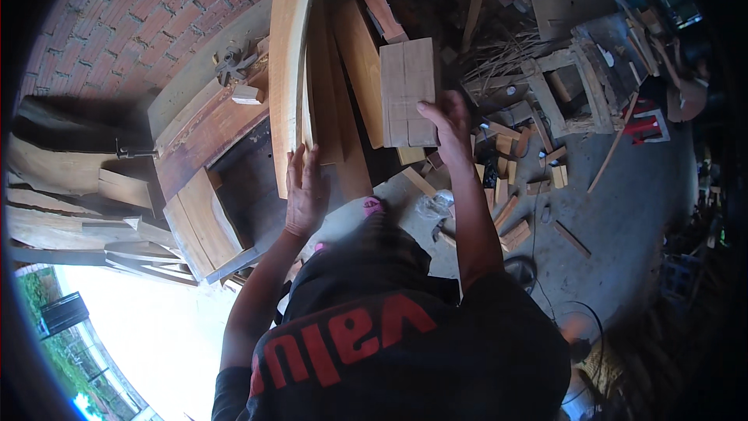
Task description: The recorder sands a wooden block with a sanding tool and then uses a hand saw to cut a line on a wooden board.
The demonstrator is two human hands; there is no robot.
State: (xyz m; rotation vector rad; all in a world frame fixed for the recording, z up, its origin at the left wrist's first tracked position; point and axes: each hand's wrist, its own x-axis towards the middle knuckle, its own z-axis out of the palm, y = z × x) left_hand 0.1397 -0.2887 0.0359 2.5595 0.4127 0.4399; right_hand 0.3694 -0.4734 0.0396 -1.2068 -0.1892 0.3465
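Observation:
My right hand (453, 129) grips a squarish light-brown wooden block (408, 93) by its right edge, the thumb lying over its upper face. Dark lines cross that face. My left hand (308, 193) has its fingers stretched out against the lower end of a long pale board (291, 70), which stands on edge. Darker brown boards (326, 101) lean right beside it. Between them and the block stands an orange-toned plank (360, 70). Behind the block lies a short reddish wood piece (382, 12).
A worn wooden bench (214, 136) with a metal tool (232, 64) stands at the left by a brick wall (132, 19). Small offcuts (506, 175) litter the floor at the right, near a rough wooden frame (576, 90). A cable (534, 242) runs across the floor.

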